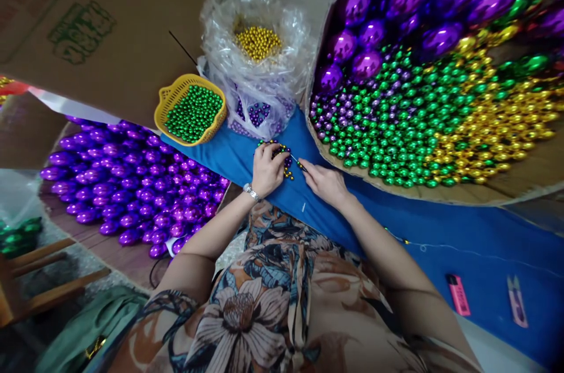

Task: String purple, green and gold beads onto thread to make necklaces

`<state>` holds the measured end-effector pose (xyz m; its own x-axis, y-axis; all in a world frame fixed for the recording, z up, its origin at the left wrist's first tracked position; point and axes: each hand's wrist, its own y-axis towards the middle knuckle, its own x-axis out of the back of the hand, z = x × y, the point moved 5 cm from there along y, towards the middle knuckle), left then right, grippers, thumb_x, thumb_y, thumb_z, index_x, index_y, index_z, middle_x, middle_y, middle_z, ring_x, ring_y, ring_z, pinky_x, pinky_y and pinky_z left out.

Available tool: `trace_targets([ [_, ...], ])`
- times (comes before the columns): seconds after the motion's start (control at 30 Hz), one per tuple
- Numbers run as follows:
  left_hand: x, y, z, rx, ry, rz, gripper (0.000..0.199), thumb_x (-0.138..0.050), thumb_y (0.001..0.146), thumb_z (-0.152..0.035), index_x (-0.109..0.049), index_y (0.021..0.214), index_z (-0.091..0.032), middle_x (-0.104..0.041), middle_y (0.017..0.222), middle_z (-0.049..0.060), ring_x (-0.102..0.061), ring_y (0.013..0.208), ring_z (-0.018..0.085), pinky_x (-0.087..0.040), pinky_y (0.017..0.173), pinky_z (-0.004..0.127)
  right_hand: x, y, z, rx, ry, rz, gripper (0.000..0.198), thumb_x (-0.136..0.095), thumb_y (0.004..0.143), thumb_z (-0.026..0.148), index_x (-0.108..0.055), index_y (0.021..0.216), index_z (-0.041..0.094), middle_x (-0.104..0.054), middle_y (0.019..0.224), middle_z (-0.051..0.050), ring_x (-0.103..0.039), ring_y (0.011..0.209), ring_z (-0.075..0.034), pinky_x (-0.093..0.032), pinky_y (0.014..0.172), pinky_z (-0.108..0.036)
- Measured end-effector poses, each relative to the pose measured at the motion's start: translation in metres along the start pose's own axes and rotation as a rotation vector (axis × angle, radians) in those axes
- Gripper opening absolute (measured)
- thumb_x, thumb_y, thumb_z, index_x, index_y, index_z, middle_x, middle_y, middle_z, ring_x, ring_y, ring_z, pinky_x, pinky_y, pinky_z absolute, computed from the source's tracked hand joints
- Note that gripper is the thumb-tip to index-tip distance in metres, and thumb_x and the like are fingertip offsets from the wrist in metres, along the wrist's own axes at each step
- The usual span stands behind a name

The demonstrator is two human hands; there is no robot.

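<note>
Floral clothing sits nearest, bordering the blue cloth. Over that cloth, the left hand pinches a small bead strand, and the right hand grips a slim tool tightly.

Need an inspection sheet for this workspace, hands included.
Surface: blue cloth.
Job's things: small beads at the hands; yellow basket of green beads; plastic bag of gold beads.
Clutter: pink lighter-like item and snips, right side.
Hands: left hand at small beads, grip unclear; right hand holds thin tool.
Cables: none certain; thin thread on cloth.
Surroundings: open carton of mixed beads, right; large purple beads, left; cardboard box beyond.
</note>
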<state>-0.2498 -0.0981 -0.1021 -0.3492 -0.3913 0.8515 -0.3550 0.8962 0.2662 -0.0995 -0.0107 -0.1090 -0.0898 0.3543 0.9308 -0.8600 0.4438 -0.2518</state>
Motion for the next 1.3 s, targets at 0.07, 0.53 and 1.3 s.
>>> trace_targets([
  [0.07,-0.001,0.0,0.0,0.01,0.003,0.015,0.03,-0.049,0.091,-0.021,-0.071,0.111,-0.024,-0.057,0.125,0.011,-0.041,0.121,0.029,-0.039,0.104,0.052,0.001,0.0,0.0,-0.013,-0.03,0.033,0.05,-0.026,0.102,0.04,-0.033,0.151,0.032,-0.068,0.117,-0.006,-0.068,0.087,-0.018,-0.048,0.07,-0.025],
  [0.53,0.003,-0.001,-0.007,-0.049,-0.012,0.012,0.028,-0.049,0.091,-0.023,-0.071,0.109,-0.025,-0.056,0.126,0.01,-0.04,0.123,0.029,-0.039,0.106,0.052,-0.002,0.006,0.005,0.005,-0.113,0.004,0.051,-0.025,0.102,0.039,-0.024,0.153,0.035,-0.069,0.104,-0.005,-0.066,0.078,-0.016,-0.04,0.065,-0.024],
  [1.3,0.011,-0.037,-0.01,-0.036,-0.048,0.051,0.025,-0.05,0.091,-0.023,-0.069,0.107,-0.024,-0.054,0.13,0.01,-0.036,0.131,0.03,-0.034,0.108,0.057,-0.011,-0.038,0.004,0.124,0.015,-0.034,0.045,-0.031,0.102,0.038,-0.049,0.142,0.031,-0.072,0.092,-0.003,-0.064,0.076,-0.012,-0.037,0.063,-0.022],
])
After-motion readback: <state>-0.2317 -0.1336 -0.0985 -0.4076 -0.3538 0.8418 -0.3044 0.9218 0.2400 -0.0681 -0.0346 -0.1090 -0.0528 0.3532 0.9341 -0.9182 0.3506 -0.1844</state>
